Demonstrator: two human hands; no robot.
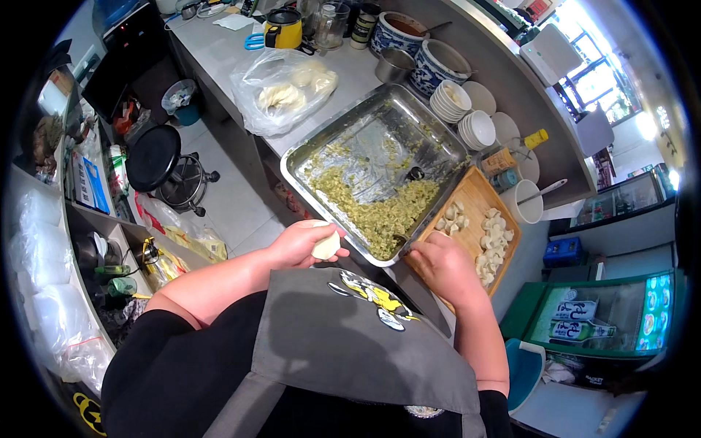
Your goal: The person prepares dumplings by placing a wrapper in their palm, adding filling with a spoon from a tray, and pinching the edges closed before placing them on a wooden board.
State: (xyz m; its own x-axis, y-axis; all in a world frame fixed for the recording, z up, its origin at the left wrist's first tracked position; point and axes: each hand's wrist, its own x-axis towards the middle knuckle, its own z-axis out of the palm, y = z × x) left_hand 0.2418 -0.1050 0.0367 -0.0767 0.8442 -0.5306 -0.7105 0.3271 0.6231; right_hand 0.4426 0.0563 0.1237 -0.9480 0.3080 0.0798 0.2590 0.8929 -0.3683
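A pale round dough wrapper (327,246) lies in my left hand (298,241), held by the thumb at the near left edge of a deep metal pan (378,128). Chopped green filling (372,211) is heaped along the pan's near side, with thin smears of it elsewhere. My right hand (446,268) is at the pan's near right corner, its fingers closed on a small utensil (402,239) whose tip meets the filling; most of its handle is hidden. Beside that hand, a wooden tray (472,232) carries folded dumplings (493,246) and a smaller group of dumplings (453,219).
A plastic bag (254,117) with dough lies left of the pan. Beyond stand a yellow mug (283,30), blue-and-white pots (438,68), a metal pot (394,64) and stacked white bowls (477,130). A white container (523,201) holds a spoon. A black stool (156,159) is on the floor.
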